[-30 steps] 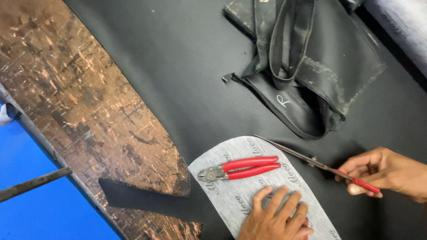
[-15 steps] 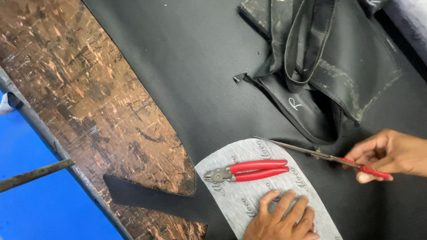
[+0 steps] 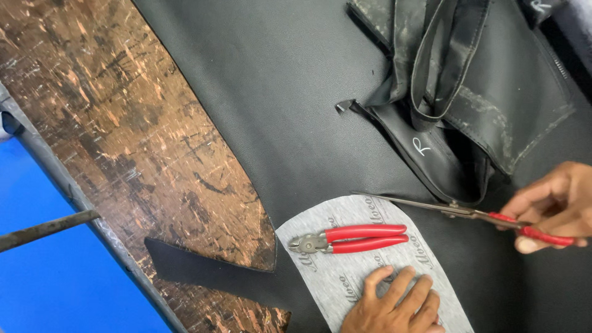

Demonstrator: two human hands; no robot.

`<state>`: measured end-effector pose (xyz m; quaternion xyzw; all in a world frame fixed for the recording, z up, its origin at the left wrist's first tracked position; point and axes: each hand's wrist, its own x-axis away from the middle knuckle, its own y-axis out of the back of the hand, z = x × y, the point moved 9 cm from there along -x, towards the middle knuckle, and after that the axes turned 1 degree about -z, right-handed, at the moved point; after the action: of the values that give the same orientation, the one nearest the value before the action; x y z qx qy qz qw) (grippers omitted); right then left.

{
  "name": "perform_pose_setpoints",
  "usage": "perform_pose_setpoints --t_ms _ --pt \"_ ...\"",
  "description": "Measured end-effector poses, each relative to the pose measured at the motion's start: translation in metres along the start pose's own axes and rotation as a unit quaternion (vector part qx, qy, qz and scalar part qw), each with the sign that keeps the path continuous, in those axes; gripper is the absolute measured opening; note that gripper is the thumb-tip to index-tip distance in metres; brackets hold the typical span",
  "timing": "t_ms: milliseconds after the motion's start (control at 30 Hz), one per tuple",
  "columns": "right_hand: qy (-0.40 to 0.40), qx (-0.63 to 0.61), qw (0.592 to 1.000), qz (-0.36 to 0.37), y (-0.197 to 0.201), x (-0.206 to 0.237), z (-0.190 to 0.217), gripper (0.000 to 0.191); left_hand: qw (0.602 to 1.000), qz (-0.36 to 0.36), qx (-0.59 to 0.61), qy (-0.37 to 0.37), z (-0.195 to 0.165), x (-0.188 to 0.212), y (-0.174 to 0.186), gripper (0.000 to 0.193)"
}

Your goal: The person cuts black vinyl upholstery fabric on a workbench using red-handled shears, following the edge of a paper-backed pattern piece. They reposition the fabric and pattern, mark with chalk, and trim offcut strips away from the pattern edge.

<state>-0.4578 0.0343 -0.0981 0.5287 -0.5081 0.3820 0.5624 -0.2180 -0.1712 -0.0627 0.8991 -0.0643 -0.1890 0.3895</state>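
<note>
Scissors at the pattern edge, pliers parked on top

Right hand (image 3: 555, 206) grips red-handled scissors (image 3: 456, 213), blades open along the grey pattern (image 3: 364, 271). Left hand (image 3: 394, 305) lies flat and open on it, partly cut off by the frame; red pliers (image 3: 351, 239) sit just above its fingers. Black leather (image 3: 277, 92) covers a scratched wooden table (image 3: 111, 135), with folded scraps (image 3: 456, 80) beyond the blades.

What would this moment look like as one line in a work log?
left hand: flat on grey pattern piece | right hand: holds scissors at its edge | red pliers: lying on piece | under all: black leather sheet
</note>
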Motion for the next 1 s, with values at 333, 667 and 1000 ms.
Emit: perform_pose_setpoints --t_ms 333,667,1000 --pt "0.095 -0.045 0.990 0.090 0.016 -0.019 0.018 0.047 1.000 -0.020 0.008 0.004 0.002 -0.001 -0.001 0.031" --pt "0.046 0.022 0.996 0.072 0.029 -0.024 0.036 0.044 0.998 -0.020 0.050 0.016 0.003 0.005 -0.012 0.025" --pt "0.016 -0.025 0.999 0.035 0.041 -0.020 0.049 0.046 0.999 -0.023 0.048 0.005 0.004 0.006 -0.016 0.016"
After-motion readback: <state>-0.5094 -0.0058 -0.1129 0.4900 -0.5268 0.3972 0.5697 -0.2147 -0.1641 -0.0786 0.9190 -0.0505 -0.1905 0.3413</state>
